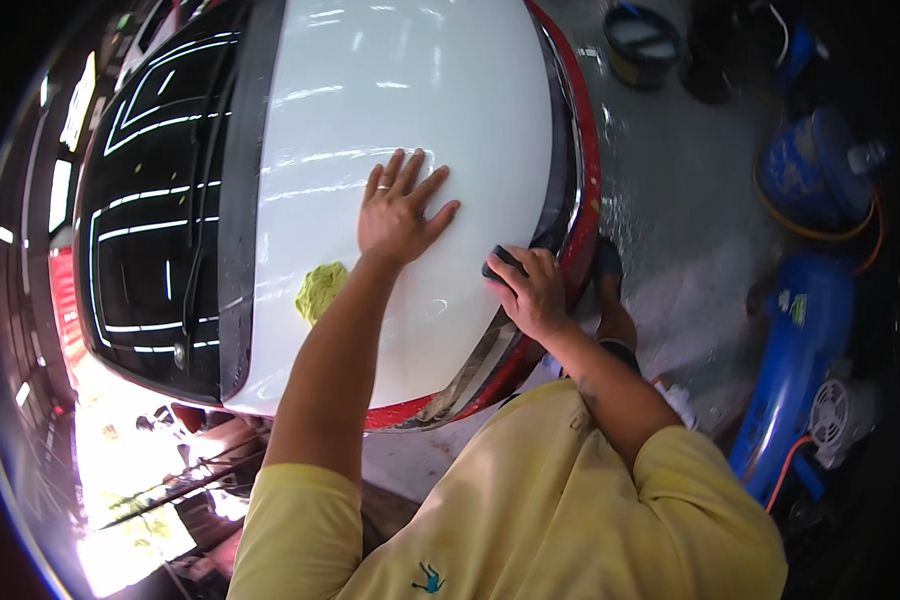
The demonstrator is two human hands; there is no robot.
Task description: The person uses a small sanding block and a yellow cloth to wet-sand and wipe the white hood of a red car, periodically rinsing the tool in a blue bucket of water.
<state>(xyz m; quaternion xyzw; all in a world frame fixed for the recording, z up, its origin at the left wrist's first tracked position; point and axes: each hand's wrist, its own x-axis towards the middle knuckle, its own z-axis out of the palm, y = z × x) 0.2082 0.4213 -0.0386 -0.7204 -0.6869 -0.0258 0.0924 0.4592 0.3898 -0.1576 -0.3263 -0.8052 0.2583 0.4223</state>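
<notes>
My left hand (398,212) lies flat with fingers spread on the white car hood (400,90). A ring shows on one finger. My right hand (528,290) grips a small black applicator pad (501,262) and presses it on the hood close to the dark headlight edge (560,190). A yellow-green cloth (319,290) lies on the hood beside my left forearm.
The car has a red bumper edge (588,160) and a black windshield (155,200) at the left. On the wet concrete floor (670,200) stand a dark bucket (642,42), a blue barrel-shaped machine (815,170) and a blue compressor (800,350) with an orange hose.
</notes>
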